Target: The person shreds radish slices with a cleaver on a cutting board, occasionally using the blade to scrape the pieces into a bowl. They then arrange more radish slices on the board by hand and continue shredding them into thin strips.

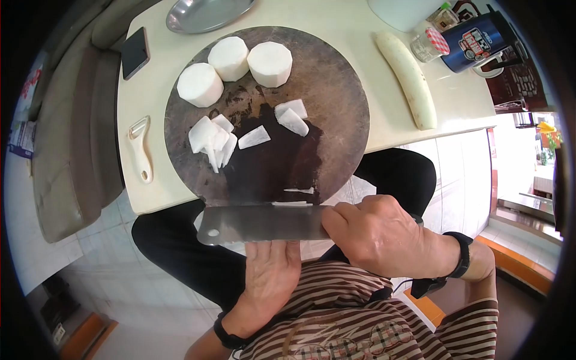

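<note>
My right hand (378,234) is wrapped around the handle of a cleaver (264,223), its broad blade lying across the near edge of the round chopping board (342,120). My left hand (273,273) reaches up beneath the blade, which hides its fingertips and whatever they touch. Beyond the blade's upper edge shows a thin white strip (292,204), with a smaller sliver (299,191) farther up. Several thin white radish slices (210,137) are heaped on the board's left, a single slice (255,137) at the middle. Three thick peeled radish chunks (270,64) stand toward the back.
A whole white radish (409,81) lies to the right of the board on the table (390,135). On the left are a peeler (140,150) and a phone (135,53). A metal dish (210,13), a lidded jar (429,45) and a blue flask (477,41) stand at the back.
</note>
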Tool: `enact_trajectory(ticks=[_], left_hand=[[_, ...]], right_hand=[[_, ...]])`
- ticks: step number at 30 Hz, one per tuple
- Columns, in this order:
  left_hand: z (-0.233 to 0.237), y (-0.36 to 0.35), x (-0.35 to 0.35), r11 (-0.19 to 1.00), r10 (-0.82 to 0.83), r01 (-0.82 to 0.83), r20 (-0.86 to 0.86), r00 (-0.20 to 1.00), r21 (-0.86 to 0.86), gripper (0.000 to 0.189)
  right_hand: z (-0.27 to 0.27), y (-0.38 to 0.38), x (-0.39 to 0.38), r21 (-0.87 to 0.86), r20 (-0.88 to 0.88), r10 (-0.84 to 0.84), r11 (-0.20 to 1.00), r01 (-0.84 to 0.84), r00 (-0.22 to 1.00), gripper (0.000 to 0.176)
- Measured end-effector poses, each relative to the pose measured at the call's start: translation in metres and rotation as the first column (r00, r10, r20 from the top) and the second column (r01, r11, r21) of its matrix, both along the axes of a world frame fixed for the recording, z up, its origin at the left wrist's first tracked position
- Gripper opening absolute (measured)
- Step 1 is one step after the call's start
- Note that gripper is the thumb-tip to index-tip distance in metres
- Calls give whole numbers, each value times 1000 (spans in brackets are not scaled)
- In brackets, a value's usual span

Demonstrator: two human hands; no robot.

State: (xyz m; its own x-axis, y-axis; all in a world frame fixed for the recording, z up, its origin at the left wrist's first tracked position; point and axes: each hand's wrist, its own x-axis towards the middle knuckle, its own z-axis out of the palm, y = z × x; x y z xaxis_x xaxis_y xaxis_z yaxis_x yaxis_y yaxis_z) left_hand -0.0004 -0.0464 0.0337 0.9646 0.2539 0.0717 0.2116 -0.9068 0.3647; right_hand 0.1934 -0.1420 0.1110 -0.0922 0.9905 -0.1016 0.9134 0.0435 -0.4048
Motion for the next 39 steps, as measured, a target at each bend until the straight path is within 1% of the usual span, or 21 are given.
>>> enact_trajectory(ticks=[2,4,8,10,11,12,13,16,17,19,21,24,26,28,29,31,33,34,37,38,39], left_hand=[[-1,-1,-1,1000,-9,10,-7,1000,21,31],[-2,-1,-2,1000,6,-7,-9,1000,-30,32],[-3,-3,2,999,39,-39,-1,999,-26,34],[-2,-1,2,992,65,-63,19,998,-107,35],[-1,0,2,993,66,-64,21,998,-102,35],[0,2,1,999,19,-18,21,1000,-50,34],[1,3,1,1000,-30,30,17,999,1,34],[3,3,3,1000,-27,27,1,1000,2,34],[2,2,2,1000,-25,25,2,1000,2,34],[-1,1,-1,993,18,-17,9,1000,-116,35],[-5,1,-2,996,15,-13,19,1000,-91,35],[-8,1,-3,998,8,-7,25,1000,-69,35],[-4,0,-3,998,4,-2,19,1000,-67,35],[1,-1,4,984,97,-92,24,995,-155,31],[0,-1,4,984,95,-89,29,995,-156,31],[-5,0,-1,997,23,-23,12,1000,-68,35],[-2,2,1,1000,9,-9,25,1000,-24,37],[-1,2,2,1000,-4,3,39,999,12,39],[1,4,3,1000,-18,19,53,998,-15,39],[-1,2,2,1000,-17,17,55,998,-16,39],[-4,-1,1,996,38,-35,36,999,-86,37]], right_hand=[[-1,-3,2,-1,4,0,1000,0,1000,15],[-3,-2,1,-3,0,1,1000,-1,1000,15],[-5,3,-3,-23,31,5,1000,-4,999,14],[-9,7,-5,-23,44,15,1000,-14,999,14],[-13,8,-4,16,-6,-26,1000,26,1000,15],[-14,9,-4,52,-59,-66,996,69,996,15],[-14,10,-1,56,-58,-66,996,70,996,15],[-11,7,4,85,-66,-55,995,61,996,17],[-6,4,4,60,-64,-48,997,52,997,17],[0,1,2,34,-59,-41,999,43,997,17],[2,-1,0,-5,-26,-6,1000,6,1000,16],[-1,-1,1,-56,-9,-15,998,15,1000,15],[-4,1,-1,-33,-13,-7,999,7,1000,14],[-5,3,-2,-7,0,-6,1000,6,1000,13],[-7,6,-4,-1,-6,-14,1000,14,1000,13],[-12,9,-8,12,-15,-20,1000,20,1000,12],[-16,12,-5,85,-79,-60,994,67,995,14],[-16,11,-3,89,-77,-62,994,68,995,14],[-12,7,0,72,-74,-67,995,72,995,16],[-8,4,-2,35,-51,-64,997,66,997,16],[-4,1,-3,-4,-27,-61,998,61,998,16]])
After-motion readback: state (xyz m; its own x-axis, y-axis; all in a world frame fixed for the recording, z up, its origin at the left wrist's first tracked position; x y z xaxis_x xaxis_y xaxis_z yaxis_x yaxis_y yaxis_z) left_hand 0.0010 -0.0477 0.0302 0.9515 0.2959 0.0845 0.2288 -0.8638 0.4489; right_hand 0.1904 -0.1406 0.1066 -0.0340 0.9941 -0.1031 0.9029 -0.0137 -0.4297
